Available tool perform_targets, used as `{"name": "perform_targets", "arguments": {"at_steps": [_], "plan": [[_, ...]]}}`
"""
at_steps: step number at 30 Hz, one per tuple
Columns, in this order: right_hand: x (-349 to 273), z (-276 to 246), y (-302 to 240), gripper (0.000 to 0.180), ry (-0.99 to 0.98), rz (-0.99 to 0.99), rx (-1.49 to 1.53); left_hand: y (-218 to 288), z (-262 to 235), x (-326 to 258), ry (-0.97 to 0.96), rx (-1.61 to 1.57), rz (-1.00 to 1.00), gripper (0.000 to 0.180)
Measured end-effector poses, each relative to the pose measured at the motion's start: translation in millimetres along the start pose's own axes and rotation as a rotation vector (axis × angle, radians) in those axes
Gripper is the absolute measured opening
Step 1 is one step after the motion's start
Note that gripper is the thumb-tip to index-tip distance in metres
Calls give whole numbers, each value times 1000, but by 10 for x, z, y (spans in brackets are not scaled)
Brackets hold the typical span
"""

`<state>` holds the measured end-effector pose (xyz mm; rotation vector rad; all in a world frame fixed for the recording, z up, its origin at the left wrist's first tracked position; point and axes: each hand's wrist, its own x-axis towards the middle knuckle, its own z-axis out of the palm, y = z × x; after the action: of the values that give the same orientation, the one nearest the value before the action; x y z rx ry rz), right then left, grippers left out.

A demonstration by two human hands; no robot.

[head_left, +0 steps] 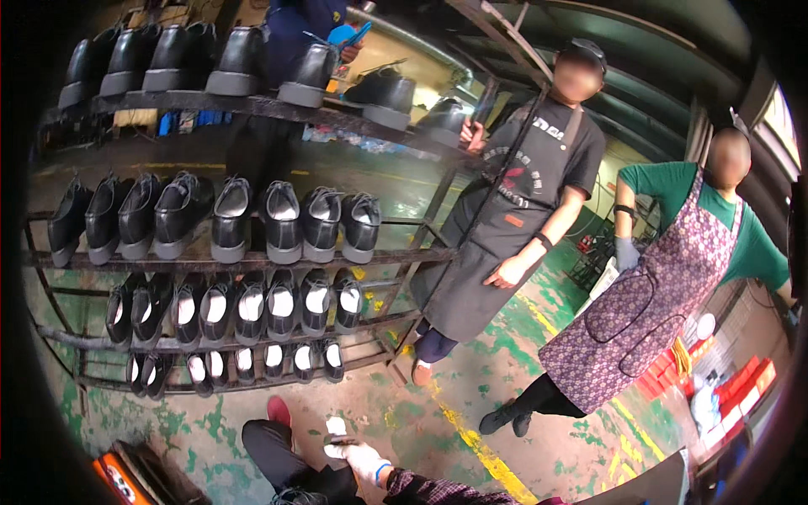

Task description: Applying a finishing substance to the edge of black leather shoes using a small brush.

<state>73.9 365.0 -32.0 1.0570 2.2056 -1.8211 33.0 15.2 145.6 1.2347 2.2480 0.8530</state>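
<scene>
My right hand (364,459), in a white glove with a blue band at the wrist, reaches in from the lower edge in a dark patterned sleeve. Its fingers are closed around a small grey-brown and white thing (336,431) whose kind I cannot make out. Beside it is my dark-trousered leg (282,454). Dark laces (296,497) show at the bottom edge, probably of a black shoe. My left hand is out of view.
A metal rack (252,263) at left carries several rows of black shoes (280,220). One person in a dark apron (497,202) stands at its right end, touching it. Another wears a flowered apron (648,286). Red boxes (741,391) are at right, an orange object (118,480) lower left.
</scene>
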Motion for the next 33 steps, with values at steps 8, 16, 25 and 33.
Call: {"name": "perform_targets", "arguments": {"at_steps": [8, 16, 25, 33], "plan": [[12, -27, -26, 30, 41, 44, 217, -87, -129, 406, -289, -301, -49, 49], [77, -52, 202, 52, 116, 44, 162, -266, -75, 641, -620, -826, -271, 50], [-548, -328, -216, 42, 210, -38, -59, -140, 47, 1002, -776, -563, -266, 39], [-1093, -551, -998, 27, -146, -448, -299, -707, 240, 1124, -748, -545, -462, 31]]}}
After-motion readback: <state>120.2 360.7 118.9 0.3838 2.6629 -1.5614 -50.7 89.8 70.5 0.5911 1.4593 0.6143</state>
